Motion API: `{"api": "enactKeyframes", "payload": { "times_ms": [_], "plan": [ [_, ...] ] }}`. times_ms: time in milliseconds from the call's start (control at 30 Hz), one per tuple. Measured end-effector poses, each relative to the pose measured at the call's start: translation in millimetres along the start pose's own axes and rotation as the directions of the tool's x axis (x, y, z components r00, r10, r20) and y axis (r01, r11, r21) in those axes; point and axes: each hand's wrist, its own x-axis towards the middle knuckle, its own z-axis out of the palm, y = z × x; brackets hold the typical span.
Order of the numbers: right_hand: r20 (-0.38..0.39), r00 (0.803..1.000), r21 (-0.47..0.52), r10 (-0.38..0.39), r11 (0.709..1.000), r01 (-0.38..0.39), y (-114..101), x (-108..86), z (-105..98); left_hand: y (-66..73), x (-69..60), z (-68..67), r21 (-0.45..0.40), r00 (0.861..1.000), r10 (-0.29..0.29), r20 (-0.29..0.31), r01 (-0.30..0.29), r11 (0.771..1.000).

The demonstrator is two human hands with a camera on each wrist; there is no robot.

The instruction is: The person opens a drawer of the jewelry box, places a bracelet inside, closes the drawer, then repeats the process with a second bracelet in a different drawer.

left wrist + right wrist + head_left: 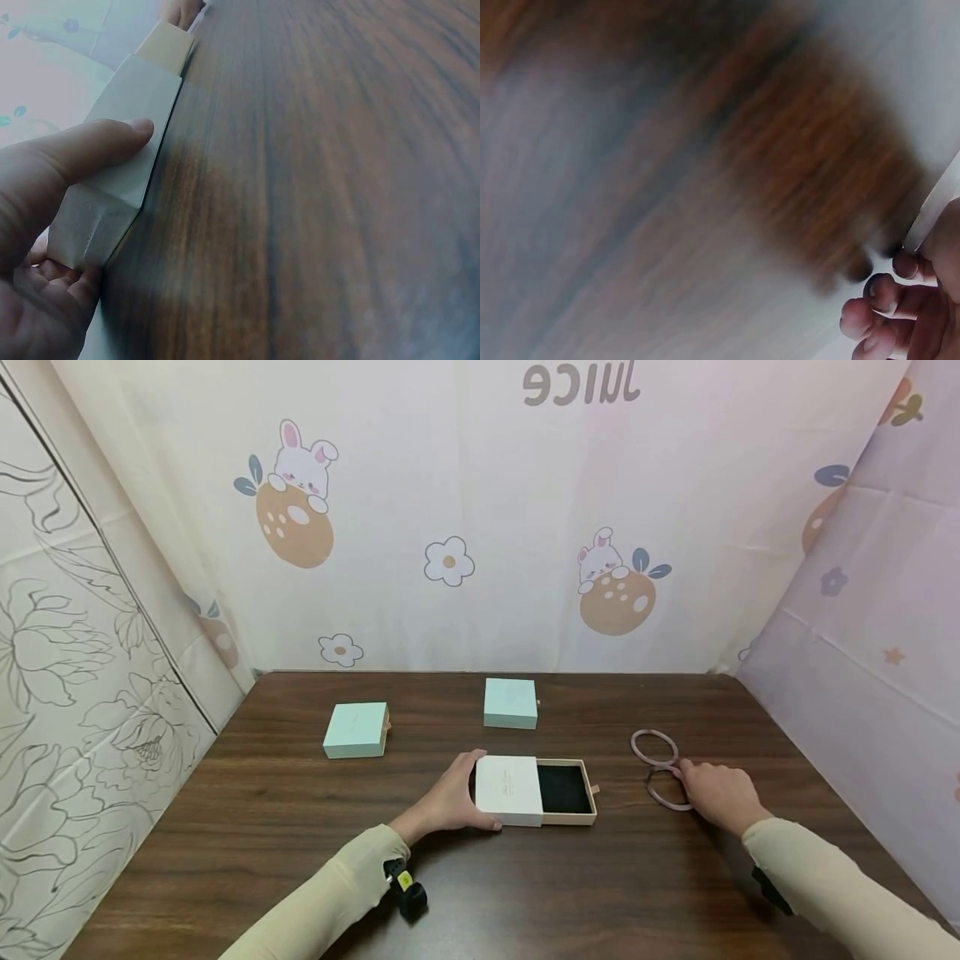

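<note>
Gripping left end of white box [508,783], your left hand [450,797] sets thumb on near side, fingers curled at far side, partly hidden. Lettering on lid too small to read. Black-lined tray [568,819], pale-walled, juts out right, above wood-grain table [247,843]. Your right hand [720,793] pinches slim round mauve rings [663,766], right of tray, apart. Right wrist view: blurred tabletop, only pale ring sliver showing.

Left hand [448,797] grips, thumb spread from fingers; right hand [722,795] pinches, fingers curled. Left forearm [322,897], right forearm [840,877] slant inward, well apart.
</note>
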Motion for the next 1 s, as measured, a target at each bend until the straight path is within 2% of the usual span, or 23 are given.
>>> {"api": "enactKeyframes", "payload": {
  "times_ms": [400,700,1000],
  "plan": [
    [0.003,1.000,0.016,-0.012,1.000,0.012,-6.8,1.3,-6.6,0.5,-0.6,0.5,-0.011,1.000,0.007,-0.001,-0.007,1.000],
    [-0.035,0.999,0.020,-0.017,1.000,0.018,-19.3,5.4,-22.3,2.0,-0.2,-0.9,-0.006,1.000,0.003,0.001,-0.003,1.000],
    [-0.103,0.993,-0.022,-0.061,0.998,0.059,-32.8,9.8,-32.8,1.5,-0.6,-0.7,-0.004,1.000,-0.004,0.007,0.004,1.000]
  ]
}}
